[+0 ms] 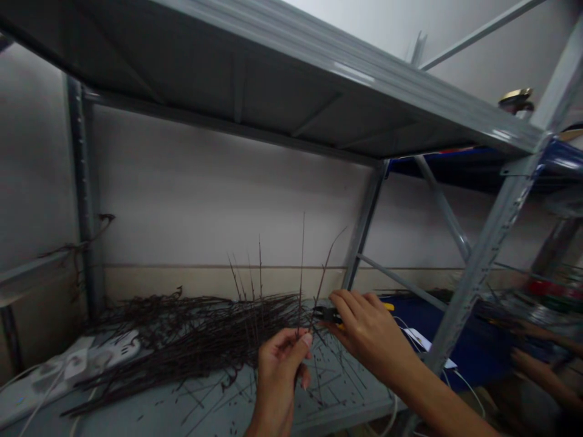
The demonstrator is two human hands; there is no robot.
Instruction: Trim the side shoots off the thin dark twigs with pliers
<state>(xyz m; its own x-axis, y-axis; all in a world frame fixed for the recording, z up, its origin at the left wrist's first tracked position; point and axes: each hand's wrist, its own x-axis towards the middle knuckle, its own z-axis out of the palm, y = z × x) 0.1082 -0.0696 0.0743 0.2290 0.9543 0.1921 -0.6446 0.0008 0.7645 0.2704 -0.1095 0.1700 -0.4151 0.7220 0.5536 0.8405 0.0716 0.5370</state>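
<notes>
**Two bare hands at a steel shelf, seen from head height.** The left hand (277, 370), nearest, pinches a few long, dark twigs (301, 273) between thumb and fingers; their tips rise above the grip, some upright, some tilted. The right hand (368, 328) is closed around yellow-handled cutters (336, 315), whose black head lies just beside the held twigs. Whether the cutters' jaws stand apart or together cannot be told, as the head is small and crossed by stems.

**State of the work.** Short snippets (328, 379) lie scattered over the shelf (364, 400) below the hands. The long heap (191, 334) occupies the shelf's left part and touches the held bunch at its right end, so most of the material appears to remain long. The overhead shelf (273, 79) limits the space above the raised tips.

**Surroundings.** A white power strip (113, 346) lies at the heap's left, and white cables (464, 385) run near the right. Beyond the right hand are a blue surface (478, 340) and a white sheet (423, 340). A steel upright (483, 255) stands between the hands and two blurred hands (542, 331) of another person at the right edge. A painted wall (218, 200) closes the back.
</notes>
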